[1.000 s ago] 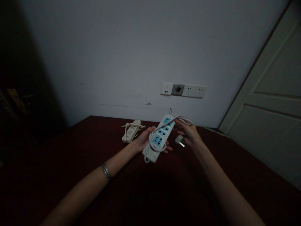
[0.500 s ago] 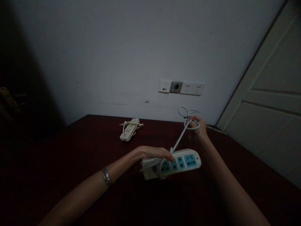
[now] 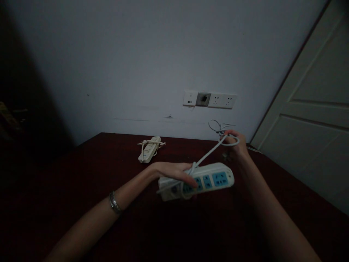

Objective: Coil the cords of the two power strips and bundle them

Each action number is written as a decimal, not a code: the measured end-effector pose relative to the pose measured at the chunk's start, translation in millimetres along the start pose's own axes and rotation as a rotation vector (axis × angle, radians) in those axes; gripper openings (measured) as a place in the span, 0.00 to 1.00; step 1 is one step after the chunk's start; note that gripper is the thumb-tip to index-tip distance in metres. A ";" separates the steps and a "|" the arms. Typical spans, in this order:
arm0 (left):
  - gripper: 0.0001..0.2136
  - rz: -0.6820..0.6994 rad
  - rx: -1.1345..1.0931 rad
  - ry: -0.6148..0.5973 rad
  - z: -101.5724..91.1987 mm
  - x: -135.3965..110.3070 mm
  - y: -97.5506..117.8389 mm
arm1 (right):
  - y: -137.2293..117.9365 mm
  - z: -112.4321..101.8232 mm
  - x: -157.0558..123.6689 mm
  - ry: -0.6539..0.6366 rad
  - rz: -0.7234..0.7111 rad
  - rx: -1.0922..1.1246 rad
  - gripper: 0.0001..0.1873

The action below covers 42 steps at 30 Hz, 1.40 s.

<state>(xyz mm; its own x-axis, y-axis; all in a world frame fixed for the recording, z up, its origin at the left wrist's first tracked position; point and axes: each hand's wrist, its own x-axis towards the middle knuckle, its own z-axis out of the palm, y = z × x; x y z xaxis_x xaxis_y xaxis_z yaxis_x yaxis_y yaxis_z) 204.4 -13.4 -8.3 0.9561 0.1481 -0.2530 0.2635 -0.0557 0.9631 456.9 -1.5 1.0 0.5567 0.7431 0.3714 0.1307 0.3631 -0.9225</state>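
Note:
My left hand (image 3: 174, 171) grips a white power strip (image 3: 209, 179) with blue sockets, held level above a dark red table (image 3: 81, 189). Its grey cord (image 3: 208, 154) is looped round the strip's left end and runs taut up and right to my right hand (image 3: 236, 142). That hand is closed on the cord, with loose loops sticking out above its fingers. A metal bracelet (image 3: 115, 203) sits on my left wrist.
A second, cream power strip (image 3: 148, 149) with its cord wrapped round it lies at the table's back. Wall sockets (image 3: 209, 100) sit on the pale wall above. A white door (image 3: 313, 123) stands to the right. Darkness fills the left.
The strip has turned from upright to level and dropped lower. My right hand has pulled the cord up and to the right, drawing it taut; the plug no longer shows.

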 end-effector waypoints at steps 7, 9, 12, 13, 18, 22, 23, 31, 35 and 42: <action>0.27 0.173 -0.348 0.328 -34.9 26.4 -36.8 | -42.7 -27.9 -2.3 0.093 -0.134 -0.218 0.06; 0.26 0.162 -0.446 0.383 -44.1 33.6 -47.8 | -55.5 -31.7 -7.1 -0.015 -0.163 -0.298 0.07; 0.25 0.099 -0.587 0.452 -59.2 35.9 -59.3 | -69.0 -36.2 -11.8 -0.309 -0.049 -0.428 0.12; 0.26 0.092 -0.628 0.478 -64.2 34.8 -61.7 | -71.2 -36.8 -13.0 -0.420 0.012 -0.476 0.14; 0.24 0.216 -0.796 0.558 -82.8 24.1 -63.0 | -68.3 -31.5 -20.1 -0.763 0.209 -0.482 0.22; 0.24 0.342 -0.855 0.587 -88.6 8.0 -48.4 | -53.9 -32.4 -16.4 -0.725 0.304 -0.248 0.25; 0.25 0.367 -0.846 0.590 -89.2 2.6 -42.9 | -47.9 -33.8 -13.5 -0.714 0.322 -0.208 0.25; 0.30 0.559 -0.553 0.484 -71.1 -32.9 4.5 | 9.6 -9.4 -9.3 -0.766 0.366 -0.131 0.13; 0.35 0.348 -0.416 0.177 -48.4 -45.2 14.6 | 11.4 17.2 -20.1 -0.819 0.283 -0.276 0.10; 0.24 -0.067 -0.003 0.004 -28.5 -37.4 1.1 | -7.5 34.3 -29.8 -0.457 -0.007 -0.485 0.08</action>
<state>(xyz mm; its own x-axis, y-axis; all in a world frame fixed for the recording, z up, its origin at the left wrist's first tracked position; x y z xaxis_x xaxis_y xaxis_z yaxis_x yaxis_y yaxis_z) 165.2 9.1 4.9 0.9358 0.1548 -0.3166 0.3264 -0.0423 0.9443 411.2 -7.1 0.4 0.1642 0.9440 0.2862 0.5471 0.1543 -0.8227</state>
